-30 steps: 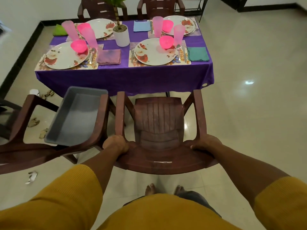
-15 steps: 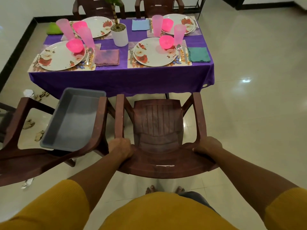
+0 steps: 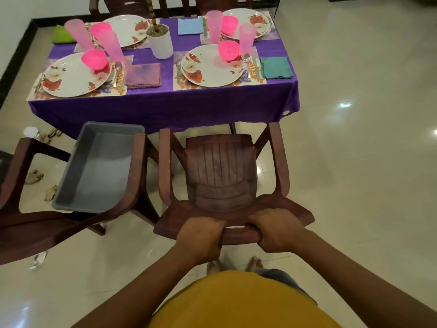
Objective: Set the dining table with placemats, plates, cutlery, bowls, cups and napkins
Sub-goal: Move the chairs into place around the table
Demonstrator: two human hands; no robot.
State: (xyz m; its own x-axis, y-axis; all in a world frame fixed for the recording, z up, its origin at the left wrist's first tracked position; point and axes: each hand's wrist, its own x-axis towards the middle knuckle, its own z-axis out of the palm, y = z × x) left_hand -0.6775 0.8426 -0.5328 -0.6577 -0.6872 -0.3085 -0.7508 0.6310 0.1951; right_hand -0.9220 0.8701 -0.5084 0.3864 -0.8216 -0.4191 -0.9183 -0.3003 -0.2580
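A brown plastic chair (image 3: 222, 171) stands in front of me, facing the table. My left hand (image 3: 199, 235) and my right hand (image 3: 275, 229) grip the top of its backrest, close together near the middle. Beyond it the purple-clothed table (image 3: 165, 107) holds several settings: floral plates (image 3: 211, 66) on placemats (image 3: 182, 84), pink bowls (image 3: 229, 50), pink cups (image 3: 247, 39), cutlery (image 3: 247, 60) and napkins, among them a teal napkin (image 3: 275, 67) and a mauve napkin (image 3: 143, 75).
A second brown chair (image 3: 71, 216) at my left carries a grey tub (image 3: 78, 192). A white plant pot (image 3: 160, 42) stands mid-table. Two more chairs sit behind the table. Small litter lies on the glossy tiled floor at the left. My bare feet show below the chair.
Both hands have slid from the backrest's outer corners to its middle top edge. The chair and I are nearer the table.
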